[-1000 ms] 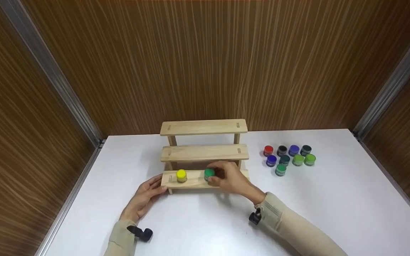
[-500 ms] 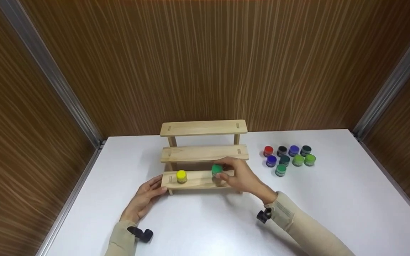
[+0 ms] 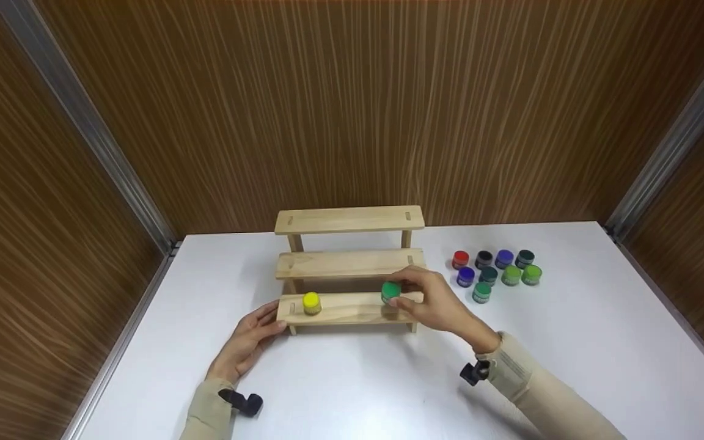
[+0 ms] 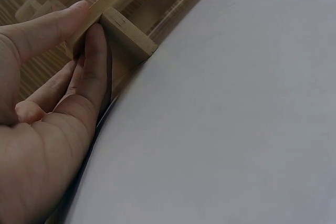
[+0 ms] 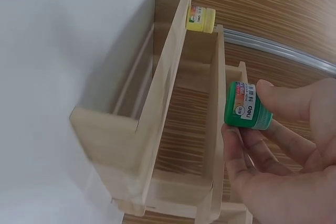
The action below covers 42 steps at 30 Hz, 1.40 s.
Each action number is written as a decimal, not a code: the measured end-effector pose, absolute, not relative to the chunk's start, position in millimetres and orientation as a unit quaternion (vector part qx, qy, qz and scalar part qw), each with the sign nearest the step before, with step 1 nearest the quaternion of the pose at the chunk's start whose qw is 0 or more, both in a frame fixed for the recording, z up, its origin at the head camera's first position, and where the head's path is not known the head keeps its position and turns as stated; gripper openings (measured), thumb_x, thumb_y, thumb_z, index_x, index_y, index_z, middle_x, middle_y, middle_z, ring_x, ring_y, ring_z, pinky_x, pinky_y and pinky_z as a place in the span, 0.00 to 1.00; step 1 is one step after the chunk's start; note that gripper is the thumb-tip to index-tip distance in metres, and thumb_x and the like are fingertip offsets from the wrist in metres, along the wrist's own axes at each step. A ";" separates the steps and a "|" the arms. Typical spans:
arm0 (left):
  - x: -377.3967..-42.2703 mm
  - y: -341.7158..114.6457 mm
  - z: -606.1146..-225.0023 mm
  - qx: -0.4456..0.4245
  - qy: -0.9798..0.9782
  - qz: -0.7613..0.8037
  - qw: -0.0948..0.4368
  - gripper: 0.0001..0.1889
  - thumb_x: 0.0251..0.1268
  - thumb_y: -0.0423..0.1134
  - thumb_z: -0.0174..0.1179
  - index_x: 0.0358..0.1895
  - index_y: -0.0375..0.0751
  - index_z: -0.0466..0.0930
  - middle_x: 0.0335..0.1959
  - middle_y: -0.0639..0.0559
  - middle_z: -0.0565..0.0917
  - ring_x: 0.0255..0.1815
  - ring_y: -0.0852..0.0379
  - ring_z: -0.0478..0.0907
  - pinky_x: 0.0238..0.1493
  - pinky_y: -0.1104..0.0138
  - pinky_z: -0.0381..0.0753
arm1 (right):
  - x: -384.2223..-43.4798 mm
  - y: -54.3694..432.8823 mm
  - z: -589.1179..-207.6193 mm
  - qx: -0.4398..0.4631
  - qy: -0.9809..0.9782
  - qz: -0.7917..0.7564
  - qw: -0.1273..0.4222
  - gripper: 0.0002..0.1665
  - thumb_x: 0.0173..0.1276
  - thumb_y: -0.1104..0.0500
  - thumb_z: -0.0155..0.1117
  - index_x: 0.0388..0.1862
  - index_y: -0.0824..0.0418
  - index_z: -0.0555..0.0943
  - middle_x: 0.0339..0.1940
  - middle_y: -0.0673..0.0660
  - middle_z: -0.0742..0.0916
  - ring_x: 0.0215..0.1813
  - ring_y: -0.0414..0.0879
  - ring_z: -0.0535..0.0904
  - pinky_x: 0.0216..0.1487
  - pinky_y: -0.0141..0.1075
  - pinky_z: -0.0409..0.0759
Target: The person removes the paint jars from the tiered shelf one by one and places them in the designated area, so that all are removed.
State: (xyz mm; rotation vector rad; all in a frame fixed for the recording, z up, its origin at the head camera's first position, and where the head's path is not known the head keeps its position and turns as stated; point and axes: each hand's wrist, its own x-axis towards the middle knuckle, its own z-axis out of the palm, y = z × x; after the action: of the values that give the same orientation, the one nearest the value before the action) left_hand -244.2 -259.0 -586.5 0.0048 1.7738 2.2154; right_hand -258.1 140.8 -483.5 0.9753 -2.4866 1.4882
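A three-tier wooden stand (image 3: 352,263) stands on the table. My left hand (image 3: 245,345) grips the left end of its lowest shelf, thumb on the edge and fingers tucked under the board in the left wrist view. Between the thumb and fingers of my right hand (image 3: 431,299) is a small green paint jar (image 3: 390,291), pinched over the right part of that shelf. In the right wrist view the green jar (image 5: 247,106) shows a printed label and a gap from the lowest shelf. A yellow paint jar (image 3: 311,303) stands upright on the lowest shelf, near its left end.
Right of the stand, several paint jars are grouped on the white table (image 3: 352,391), among them a red jar (image 3: 460,260), a black jar (image 3: 484,259) and a green jar (image 3: 482,292). Wood-patterned panels (image 3: 352,110) wall the table at the back and sides.
My right hand has carried the green jar rightward along the lowest shelf, from near its middle to its right part. The left hand and the yellow jar have stayed in place.
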 end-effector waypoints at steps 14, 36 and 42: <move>-245.2 -256.4 -586.4 0.005 0.609 0.779 0.149 0.41 0.74 0.27 0.63 0.84 0.27 0.51 0.84 0.27 0.57 0.77 0.46 0.71 0.71 0.69 0.79 | -251.0 184.2 -476.9 0.285 -0.833 0.469 0.068 0.20 0.66 0.71 0.76 0.58 0.67 0.87 0.50 0.59 0.90 0.53 0.56 0.88 0.59 0.49 0.90; -245.2 -257.2 -586.7 0.001 0.609 0.779 0.148 0.40 0.74 0.26 0.63 0.84 0.26 0.52 0.84 0.27 0.58 0.76 0.48 0.73 0.71 0.69 0.79 | -250.2 250.0 -467.5 0.186 -0.865 0.458 0.091 0.23 0.70 0.70 0.74 0.63 0.69 0.84 0.56 0.64 0.88 0.55 0.59 0.88 0.55 0.22 0.84; -244.1 -257.8 -586.7 -0.003 0.610 0.779 0.146 0.40 0.74 0.26 0.62 0.84 0.26 0.52 0.84 0.27 0.58 0.74 0.50 0.74 0.71 0.69 0.79 | -251.4 261.6 -469.5 0.163 -0.878 0.441 0.090 0.25 0.71 0.68 0.73 0.66 0.70 0.82 0.58 0.65 0.88 0.59 0.59 0.86 0.61 0.32 0.87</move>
State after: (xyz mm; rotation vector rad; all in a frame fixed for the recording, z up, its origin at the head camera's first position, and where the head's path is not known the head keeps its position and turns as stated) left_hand -244.1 -257.8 -586.7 -0.0095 1.7547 2.2432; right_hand -251.4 261.6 -469.5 0.4841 -2.6105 1.3122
